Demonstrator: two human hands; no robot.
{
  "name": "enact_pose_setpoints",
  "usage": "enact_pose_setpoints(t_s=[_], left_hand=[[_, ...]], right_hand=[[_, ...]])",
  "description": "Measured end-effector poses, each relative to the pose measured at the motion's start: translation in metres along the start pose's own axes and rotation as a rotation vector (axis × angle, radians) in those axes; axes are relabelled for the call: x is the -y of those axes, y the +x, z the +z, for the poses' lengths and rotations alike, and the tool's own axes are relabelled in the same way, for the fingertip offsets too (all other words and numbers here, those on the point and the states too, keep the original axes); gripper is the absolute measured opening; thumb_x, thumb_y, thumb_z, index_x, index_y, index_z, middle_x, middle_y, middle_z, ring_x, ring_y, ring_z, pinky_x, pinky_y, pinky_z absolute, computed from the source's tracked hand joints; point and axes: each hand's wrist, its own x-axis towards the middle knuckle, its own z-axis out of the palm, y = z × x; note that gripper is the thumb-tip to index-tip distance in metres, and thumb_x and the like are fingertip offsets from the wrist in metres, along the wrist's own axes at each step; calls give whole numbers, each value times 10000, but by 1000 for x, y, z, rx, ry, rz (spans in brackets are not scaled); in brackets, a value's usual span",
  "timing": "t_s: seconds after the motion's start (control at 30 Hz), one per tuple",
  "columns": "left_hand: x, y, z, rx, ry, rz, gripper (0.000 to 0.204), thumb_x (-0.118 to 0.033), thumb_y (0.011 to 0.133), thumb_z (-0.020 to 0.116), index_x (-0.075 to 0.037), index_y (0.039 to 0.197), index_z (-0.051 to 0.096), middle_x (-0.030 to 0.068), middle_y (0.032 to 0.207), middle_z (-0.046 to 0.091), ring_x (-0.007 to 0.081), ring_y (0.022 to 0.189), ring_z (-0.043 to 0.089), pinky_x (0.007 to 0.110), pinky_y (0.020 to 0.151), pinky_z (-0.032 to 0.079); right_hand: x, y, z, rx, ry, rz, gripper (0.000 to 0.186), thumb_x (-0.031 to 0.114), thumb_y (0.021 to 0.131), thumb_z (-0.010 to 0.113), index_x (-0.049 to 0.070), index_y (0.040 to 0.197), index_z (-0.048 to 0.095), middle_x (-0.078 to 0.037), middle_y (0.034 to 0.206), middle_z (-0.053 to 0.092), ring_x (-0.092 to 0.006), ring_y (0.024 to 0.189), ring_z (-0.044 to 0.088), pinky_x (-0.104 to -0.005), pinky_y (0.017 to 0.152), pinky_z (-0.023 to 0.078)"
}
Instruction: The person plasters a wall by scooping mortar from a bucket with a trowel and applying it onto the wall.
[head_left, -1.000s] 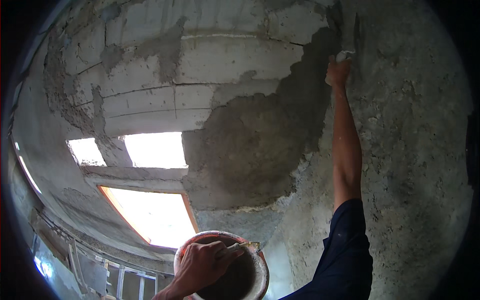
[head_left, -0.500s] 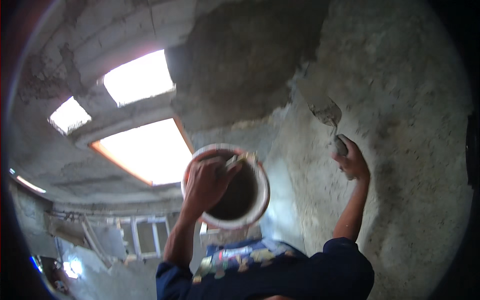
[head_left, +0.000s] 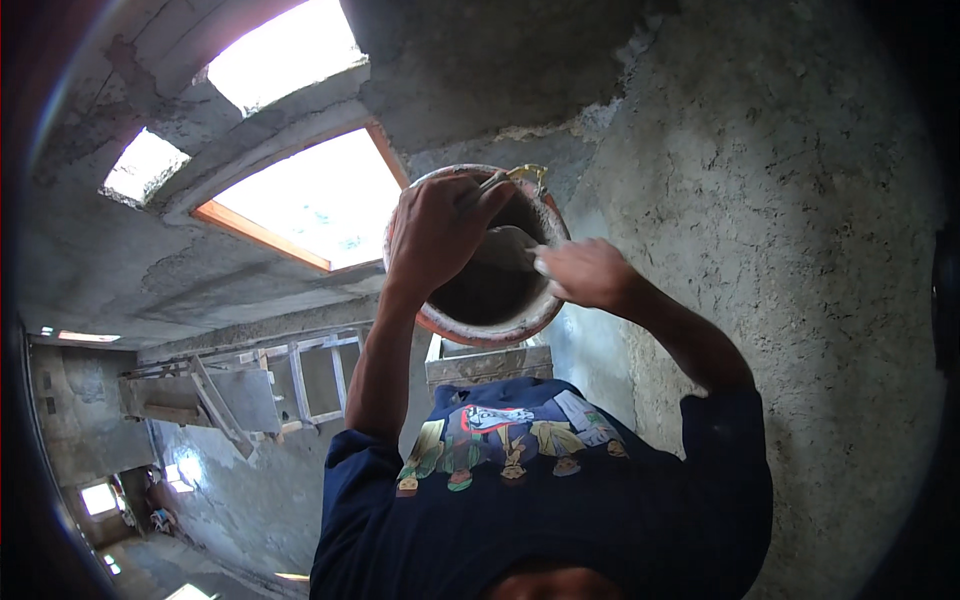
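My left hand (head_left: 440,225) is closed at the upper left of a round bucket (head_left: 485,315) with a pale, dirty rim, gripping a light bar-like handle across it; a yellowish tie shows at the bar's end. Grey mortar (head_left: 487,285) lies in the bucket. My right hand (head_left: 590,272) is closed on a trowel's handle at the bucket's right side, with the trowel blade (head_left: 505,247) down inside the bucket.
Rough grey plastered wall (head_left: 770,200) on the right, with a darker patch (head_left: 500,60) above. Bright openings, one orange-framed (head_left: 262,232), lie at upper left. Wooden framing (head_left: 300,385) and a board box (head_left: 485,365) stand behind and below the bucket.
My right hand has come from high on the wall down to the bucket, putting the trowel inside. The bucket and left hand appear higher in view as the camera tilts.
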Motion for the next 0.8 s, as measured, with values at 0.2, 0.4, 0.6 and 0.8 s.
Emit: enact_pose_setpoints(t_s=[0.2, 0.4, 0.6, 0.8], left_hand=[[10, -4, 12, -9, -11, -80, 408, -400, 833, 624, -2, 757, 670, 120, 545, 577, 158, 486, 547, 335, 533, 438], [12, -6, 28, -127, -37, 67, 431, -417, 848, 605, -6, 735, 667, 101, 530, 572, 146, 476, 541, 324, 517, 430], [16, -5, 20, -23, 0, -94, 470, -435, 861, 581, -2, 688, 645, 75, 524, 578, 125, 484, 564, 311, 513, 440], [26, -8, 18, 22, 43, -122, 410, -410, 859, 596, -12, 824, 693, 64, 590, 628, 119, 531, 597, 293, 542, 460]], right_hand=[[17, 68, 54, 630, 99, 261, 179, 120, 694, 661, 15, 837, 677, -172, 870, 660, -300, 847, 653, -386, 700, 524], [14, 62, 61, 679, 427, 195, 298, 113, 631, 671, -22, 895, 642, -205, 818, 650, -355, 811, 635, -408, 730, 516], [-7, 42, 40, 685, 746, 191, 325, 134, 651, 675, -40, 923, 633, -158, 712, 641, -242, 620, 633, -337, 565, 501], [-30, 20, 7, 855, 1050, 434, 200, 193, 739, 663, 12, 813, 620, -46, 567, 560, -114, 468, 528, -269, 418, 411]])
